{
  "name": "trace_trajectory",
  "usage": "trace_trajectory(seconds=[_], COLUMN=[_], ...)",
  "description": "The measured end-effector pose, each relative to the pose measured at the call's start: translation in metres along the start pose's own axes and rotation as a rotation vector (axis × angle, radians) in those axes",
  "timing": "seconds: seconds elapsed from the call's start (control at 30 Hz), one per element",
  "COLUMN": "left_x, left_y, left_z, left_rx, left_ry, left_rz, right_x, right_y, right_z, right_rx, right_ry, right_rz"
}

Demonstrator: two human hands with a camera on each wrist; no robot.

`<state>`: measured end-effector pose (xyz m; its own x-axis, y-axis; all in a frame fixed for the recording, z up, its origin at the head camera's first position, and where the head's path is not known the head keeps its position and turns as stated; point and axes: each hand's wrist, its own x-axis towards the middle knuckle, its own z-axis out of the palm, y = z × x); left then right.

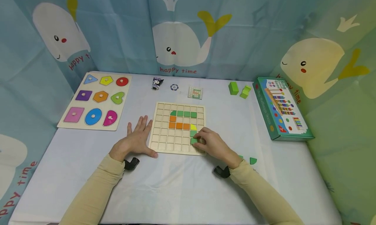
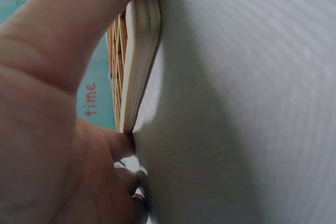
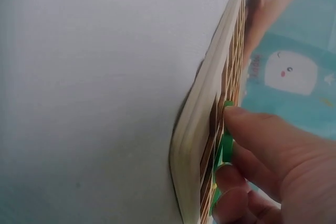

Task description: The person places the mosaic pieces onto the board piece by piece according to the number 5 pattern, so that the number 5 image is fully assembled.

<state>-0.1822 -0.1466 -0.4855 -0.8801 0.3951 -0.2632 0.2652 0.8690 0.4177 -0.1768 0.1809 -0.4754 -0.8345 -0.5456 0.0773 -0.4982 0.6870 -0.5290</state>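
A person works at a wooden grid board (image 1: 177, 128) on a white table (image 1: 182, 185), the left hand (image 1: 135, 141) lying flat and relaxed against the board's left edge while the right hand (image 1: 212, 144) pinches a green tile (image 1: 193, 140) into a cell near the board's lower right corner. By the look of it the pattern is partly laid: green, orange and one yellow tile fill a short run of cells, most cells remain bare, and a loose green piece (image 1: 253, 160) waits right of the board. The right wrist view shows fingertips (image 3: 239, 114) pressing the tile, a contact the head view partly hides.
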Motion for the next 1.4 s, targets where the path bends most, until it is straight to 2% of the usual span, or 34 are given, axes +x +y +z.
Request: trace_trajectory(seconds=[0.2, 0.4, 0.7, 0.87, 1.1, 1.23, 1.4], left_x=[0.0, 0.0, 0.001, 0.001, 0.002, 0.002, 0.002], left_y=[0.001, 0.001, 0.0, 0.0, -0.002, -0.002, -0.002], left_z=[0.0, 0.0, 0.001, 0.001, 0.003, 0.002, 0.001], left_rx=[0.004, 0.003, 0.013, 0.01, 0.003, 0.001, -0.002], left_ry=[0.0, -0.001, -0.005, -0.005, -0.011, -0.016, -0.016], left_rz=[0.002, 0.001, -0.002, -0.001, -0.001, -0.001, 0.0], right_x=[0.001, -0.002, -0.02, -0.04, -0.079, -0.105, -0.132], right_y=[0.001, 0.003, 0.015, 0.027, 0.051, 0.064, 0.074], right_z=[0.003, 0.002, -0.01, -0.025, -0.053, -0.066, -0.074], right_rx=[-0.013, 0.023, 0.069, 0.081, 0.043, 0.009, 0.003], right_ry=[0.001, 0.015, 0.069, 0.098, 0.198, 0.224, 0.213], right_rz=[0.0, 0.01, 0.018, 0.07, 0.087, 0.174, 0.298])
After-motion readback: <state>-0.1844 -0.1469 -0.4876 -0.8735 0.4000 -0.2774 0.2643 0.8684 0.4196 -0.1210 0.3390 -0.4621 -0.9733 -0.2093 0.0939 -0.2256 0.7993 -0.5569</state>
